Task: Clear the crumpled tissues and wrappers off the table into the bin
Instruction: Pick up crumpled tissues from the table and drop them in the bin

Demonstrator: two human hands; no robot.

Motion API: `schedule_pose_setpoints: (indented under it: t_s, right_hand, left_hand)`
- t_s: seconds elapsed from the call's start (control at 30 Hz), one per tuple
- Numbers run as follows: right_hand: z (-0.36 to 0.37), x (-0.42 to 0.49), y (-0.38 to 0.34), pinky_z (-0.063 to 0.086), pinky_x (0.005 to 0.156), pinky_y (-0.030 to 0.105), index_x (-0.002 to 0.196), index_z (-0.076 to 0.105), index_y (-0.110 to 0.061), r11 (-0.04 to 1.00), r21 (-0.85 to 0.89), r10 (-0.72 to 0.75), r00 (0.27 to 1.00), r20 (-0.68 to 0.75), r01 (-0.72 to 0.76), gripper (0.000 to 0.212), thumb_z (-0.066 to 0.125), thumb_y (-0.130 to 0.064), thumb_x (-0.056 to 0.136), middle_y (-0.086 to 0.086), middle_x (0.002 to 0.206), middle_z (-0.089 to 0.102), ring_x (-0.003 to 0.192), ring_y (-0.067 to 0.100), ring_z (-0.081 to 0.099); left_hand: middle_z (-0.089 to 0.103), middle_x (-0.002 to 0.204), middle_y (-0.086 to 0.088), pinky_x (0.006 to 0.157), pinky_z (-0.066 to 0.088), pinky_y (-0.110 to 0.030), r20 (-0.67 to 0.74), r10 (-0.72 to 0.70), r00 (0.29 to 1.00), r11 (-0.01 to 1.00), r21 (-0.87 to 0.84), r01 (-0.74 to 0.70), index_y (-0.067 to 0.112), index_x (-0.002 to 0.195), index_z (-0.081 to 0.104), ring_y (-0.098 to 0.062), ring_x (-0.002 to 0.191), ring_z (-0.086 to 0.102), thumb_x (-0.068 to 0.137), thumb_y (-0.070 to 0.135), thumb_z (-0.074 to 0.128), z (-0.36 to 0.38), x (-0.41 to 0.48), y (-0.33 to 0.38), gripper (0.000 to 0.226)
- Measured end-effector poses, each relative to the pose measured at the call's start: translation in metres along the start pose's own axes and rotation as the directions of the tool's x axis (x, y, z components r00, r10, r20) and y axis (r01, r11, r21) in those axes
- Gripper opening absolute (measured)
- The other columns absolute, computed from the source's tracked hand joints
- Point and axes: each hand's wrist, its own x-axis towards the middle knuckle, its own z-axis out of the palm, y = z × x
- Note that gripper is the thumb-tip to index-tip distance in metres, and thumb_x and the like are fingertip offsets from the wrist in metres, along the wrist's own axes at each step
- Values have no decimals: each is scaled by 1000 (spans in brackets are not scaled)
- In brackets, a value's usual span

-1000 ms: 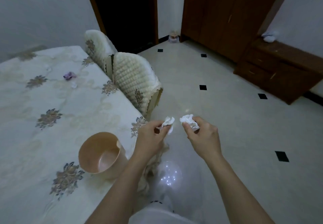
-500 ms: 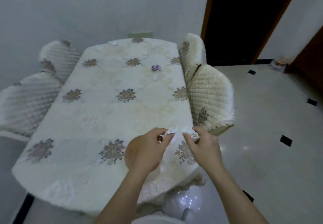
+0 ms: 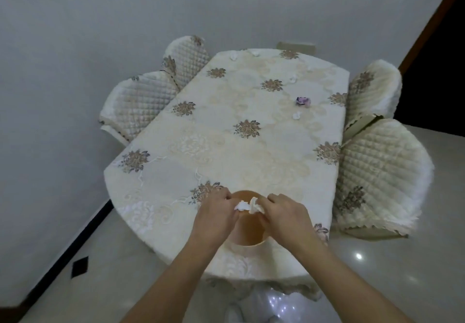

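Note:
My left hand (image 3: 216,212) pinches a crumpled white tissue (image 3: 241,206), and my right hand (image 3: 286,213) pinches a second crumpled tissue (image 3: 255,205). Both tissues hang directly over the mouth of a small round peach-coloured bin (image 3: 249,232) that stands at the near end of the table (image 3: 226,146); my hands cover its sides. Farther up the cloth lie a purple wrapper (image 3: 303,101) and small white scraps (image 3: 297,115), (image 3: 293,79), (image 3: 233,56).
The oval table wears a cream floral cloth. Quilted chairs flank it: two on the left (image 3: 141,101), (image 3: 187,58) and two on the right (image 3: 375,91), (image 3: 382,179). A grey wall runs behind and left; tiled floor lies around the table.
My view has swung left from the floor side to face the table squarely. Both hands, each still holding its tissue, have moved from beside the table edge to over the bin.

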Motion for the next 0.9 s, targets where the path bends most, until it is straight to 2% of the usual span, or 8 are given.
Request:
schedule_pose_setpoints:
  t_s: [0.1,0.17,0.23,0.37,0.47,0.53,0.67,0.9]
  right_hand:
    - [10,6,-1,39,39,29,81,69,-20,995,-71,-66,998,20,67,23,84,-26,65,-3,66,64,66,21,60]
    - [12,8,-1,43,47,31,84,70,-20,992,-98,-79,996,41,82,26,83,-26,63,-1,68,66,67,23,60]
    - [11,9,-2,45,57,34,92,70,-19,989,-123,-73,995,66,81,32,79,-34,65,1,75,67,71,25,61]
    - [4,7,-7,47,72,40,97,66,-17,994,-79,-74,997,38,76,37,54,-45,77,2,90,65,85,26,60]
    - [0,8,-8,48,82,39,104,67,-18,998,-18,-67,998,21,68,41,50,-44,77,1,103,65,98,25,60]
    - [-2,11,-8,48,85,38,107,67,-19,999,9,-48,999,5,48,41,54,-40,75,1,108,65,102,24,61]
    - [-13,25,-11,50,86,38,111,67,-18,998,48,-26,998,-57,29,43,56,-35,74,2,109,66,104,24,62]
    - [-54,71,-18,50,89,41,115,66,-17,999,29,-21,986,-165,26,42,61,-36,77,3,111,66,107,26,62]
  left_hand:
    - [65,88,-5,76,51,-40,58,11,998,992,122,-18,18,88,77,-28,89,60,78,28,72,3,2,6,15]
    - [68,89,-1,82,49,-41,18,-3,1000,977,215,-1,23,85,76,-26,93,61,74,34,76,8,2,7,15]
    - [68,98,3,87,42,-42,-22,-7,1000,974,227,12,27,95,71,-23,100,60,73,42,72,11,1,7,26]
    - [66,113,4,99,32,-46,-68,5,998,979,203,9,30,111,66,-22,115,58,68,54,68,12,-3,1,50]
    - [67,118,2,101,38,-48,-105,12,994,983,181,7,28,118,65,-23,117,59,70,54,67,9,-7,-5,55]
    - [66,121,3,99,43,-47,-119,23,993,988,156,-5,27,120,63,-23,118,59,75,53,60,4,-9,-8,53]
    - [65,123,4,97,45,-44,-174,26,984,994,111,-7,26,123,62,-21,117,59,78,47,55,-14,-4,-11,50]
    - [66,121,3,93,47,-43,-284,59,957,992,121,-26,24,125,63,-23,113,60,80,49,50,-63,24,-17,53]
